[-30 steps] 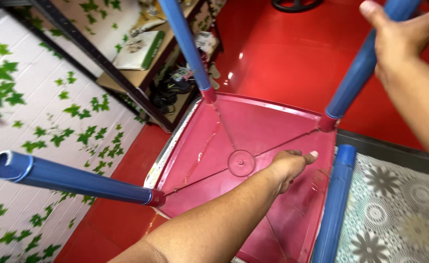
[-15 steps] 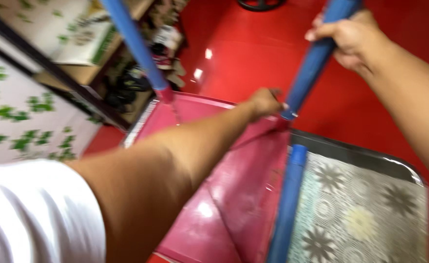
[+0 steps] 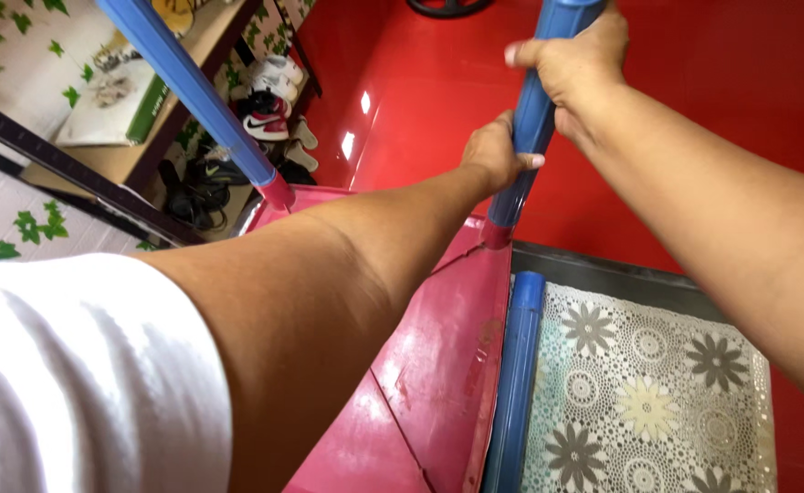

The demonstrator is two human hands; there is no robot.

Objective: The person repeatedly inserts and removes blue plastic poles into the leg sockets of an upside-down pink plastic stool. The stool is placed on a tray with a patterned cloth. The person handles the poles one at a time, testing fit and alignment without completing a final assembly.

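Note:
A dark pink plastic stool (image 3: pixel 438 356) lies upturned, its underside facing me and its blue legs pointing up. My left hand (image 3: pixel 491 153) grips the lower part of one blue leg (image 3: pixel 534 119), just above where it meets the seat. My right hand (image 3: pixel 571 57) is wrapped around the same leg higher up, near its top end. A second blue leg (image 3: pixel 196 91) slants up to the upper left, untouched. A third blue leg (image 3: pixel 516 383) lies along the seat's right edge.
A table with a flowered lace cover (image 3: pixel 639 393) stands at the lower right, next to the stool. A wooden shelf (image 3: pixel 137 119) with shoes (image 3: pixel 265 110) below it stands at the upper left against a leaf-patterned wall. The floor (image 3: pixel 694 110) is glossy red.
My left hand left the stool's underside and moved up onto the blue leg below my right hand. The view swung closer, and my left arm now fills the foreground.

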